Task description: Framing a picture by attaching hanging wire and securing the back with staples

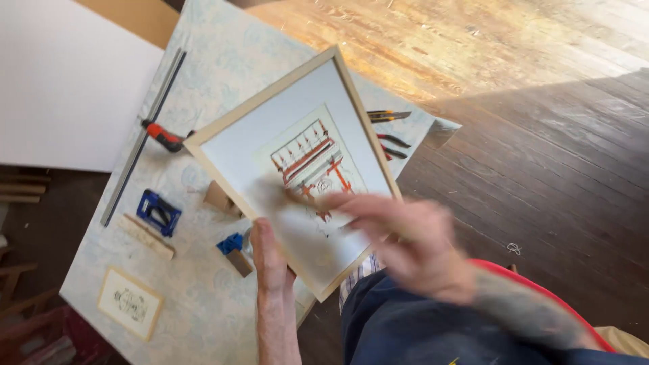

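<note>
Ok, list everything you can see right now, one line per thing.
framed print: 1, pale wood frame, orange-red drawing, held tilted above the table
table: 1, pale blue patterned top, left of centre
white board: 1, white, top left
metal ruler: 1, grey, long, on the table's left side
knife: 1, red and black, beside the ruler
blue tool: 1, blue, left part of the table
small frame: 1, pale wood, table's near corner
pliers: 1 pair, red handles, right of the print
floor: dark wood, right
left hand: grips the frame's lower edge
right hand: blurred, over the print's glass
</note>
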